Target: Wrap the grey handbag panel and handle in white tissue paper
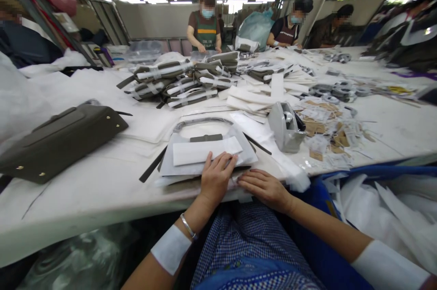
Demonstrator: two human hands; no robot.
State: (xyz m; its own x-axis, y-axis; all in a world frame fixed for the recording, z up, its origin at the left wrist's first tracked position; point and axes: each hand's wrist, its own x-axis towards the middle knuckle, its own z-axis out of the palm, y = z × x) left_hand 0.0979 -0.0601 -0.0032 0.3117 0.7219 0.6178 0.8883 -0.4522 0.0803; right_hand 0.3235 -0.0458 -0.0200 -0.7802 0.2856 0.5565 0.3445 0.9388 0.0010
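Note:
A handbag lies flat at the table's front edge, its wrapped handle curving away from me and dark straps sticking out at both sides. White sheeting covers its face, and a folded white foam strip rests on top. My left hand lies on the strip's right part and the sheeting, fingers spread a little and nothing gripped. Lower right, my right hand rests flat by the bag's near edge, fingers stretched out and close together.
A dark handbag lies on the left. Wrapped straps are piled behind. A tape dispenser and brown tags sit right. A blue bin holds white sheets. Several people work across the table.

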